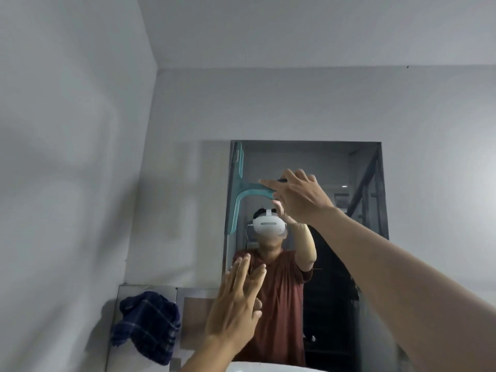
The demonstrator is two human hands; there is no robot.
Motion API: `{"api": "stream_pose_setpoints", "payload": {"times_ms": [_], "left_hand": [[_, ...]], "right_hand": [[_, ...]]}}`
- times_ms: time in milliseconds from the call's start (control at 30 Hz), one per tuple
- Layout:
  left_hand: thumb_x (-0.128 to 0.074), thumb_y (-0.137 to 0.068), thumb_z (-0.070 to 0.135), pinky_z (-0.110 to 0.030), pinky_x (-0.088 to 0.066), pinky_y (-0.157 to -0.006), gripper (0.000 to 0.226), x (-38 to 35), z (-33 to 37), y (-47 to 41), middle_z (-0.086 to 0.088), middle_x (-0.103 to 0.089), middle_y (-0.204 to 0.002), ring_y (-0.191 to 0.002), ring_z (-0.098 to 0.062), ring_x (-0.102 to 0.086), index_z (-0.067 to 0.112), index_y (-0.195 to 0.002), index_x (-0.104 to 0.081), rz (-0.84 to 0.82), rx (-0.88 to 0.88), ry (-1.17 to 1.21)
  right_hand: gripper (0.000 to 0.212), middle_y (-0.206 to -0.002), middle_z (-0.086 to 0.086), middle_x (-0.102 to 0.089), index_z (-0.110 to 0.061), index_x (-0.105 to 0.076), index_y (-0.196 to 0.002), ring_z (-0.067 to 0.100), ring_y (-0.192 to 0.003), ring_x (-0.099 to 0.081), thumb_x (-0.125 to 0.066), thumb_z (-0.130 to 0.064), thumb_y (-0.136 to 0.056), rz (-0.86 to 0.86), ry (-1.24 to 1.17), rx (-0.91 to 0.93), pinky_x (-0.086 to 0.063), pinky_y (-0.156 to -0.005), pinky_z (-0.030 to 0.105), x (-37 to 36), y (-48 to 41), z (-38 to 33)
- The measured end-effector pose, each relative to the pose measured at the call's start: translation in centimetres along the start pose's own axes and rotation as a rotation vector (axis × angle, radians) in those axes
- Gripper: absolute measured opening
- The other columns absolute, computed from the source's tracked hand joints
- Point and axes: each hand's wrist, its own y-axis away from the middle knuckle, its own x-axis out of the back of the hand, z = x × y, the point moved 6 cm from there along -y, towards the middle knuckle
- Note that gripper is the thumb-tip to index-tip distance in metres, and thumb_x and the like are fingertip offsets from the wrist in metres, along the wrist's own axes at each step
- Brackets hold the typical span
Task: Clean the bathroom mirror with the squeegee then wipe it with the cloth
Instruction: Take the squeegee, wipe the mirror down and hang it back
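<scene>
The bathroom mirror [346,167] hangs on the grey wall ahead. A teal squeegee [237,183] is held with its blade upright along the mirror's upper left edge, its handle pointing right. My right hand [298,196] is shut on that handle, arm stretched up from the lower right. My left hand [236,299] is raised in front of the mirror's lower left part, fingers spread, holding nothing. A dark blue checked cloth [147,326] hangs on the wall at the lower left, apart from both hands.
The side wall [67,183] stands close on the left. A white basin rim [257,367] shows at the bottom edge. Pale tiles [196,304] lie beside the cloth. The mirror reflects a person in a red-brown shirt.
</scene>
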Motion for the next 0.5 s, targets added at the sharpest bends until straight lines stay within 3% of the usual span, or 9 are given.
{"api": "stream_pose_setpoints", "payload": {"times_ms": [67, 200, 500], "left_hand": [[-0.059, -0.093, 0.034, -0.042, -0.002, -0.126, 0.098, -0.2, 0.0, -0.6, -0.007, 0.033, -0.16, -0.149, -0.025, 0.026, 0.041, -0.154, 0.018, -0.045, -0.007, -0.044], [-0.057, -0.094, 0.03, -0.044, -0.001, -0.126, 0.098, -1.2, -0.1, -1.1, -0.008, 0.039, -0.157, -0.142, -0.026, 0.036, 0.042, -0.149, 0.023, -0.078, -0.005, -0.078], [-0.059, -0.094, 0.027, -0.041, -0.001, -0.126, 0.1, -1.9, -0.6, -1.1, -0.004, 0.038, -0.158, -0.145, -0.023, 0.034, 0.045, -0.151, 0.021, -0.062, 0.007, -0.054]], "right_hand": [[0.054, -0.124, 0.006, -0.05, -0.048, -0.028, -0.153, 0.028, -0.114, -0.047, -0.043, -0.025, -0.106, -0.029, 0.037, 0.008, -0.04, -0.096, 0.043, -0.6, -0.8, 0.3], [0.058, -0.123, 0.006, -0.05, -0.05, -0.025, -0.153, 0.028, -0.114, -0.047, -0.045, -0.023, -0.105, -0.052, 0.087, 0.038, -0.041, -0.096, 0.042, -1.0, -1.7, 0.8], [0.056, -0.124, 0.006, -0.05, -0.048, -0.024, -0.154, 0.027, -0.115, -0.048, -0.044, -0.028, -0.105, -0.063, 0.134, 0.061, -0.042, -0.097, 0.043, -0.2, -2.7, 1.1]]}}
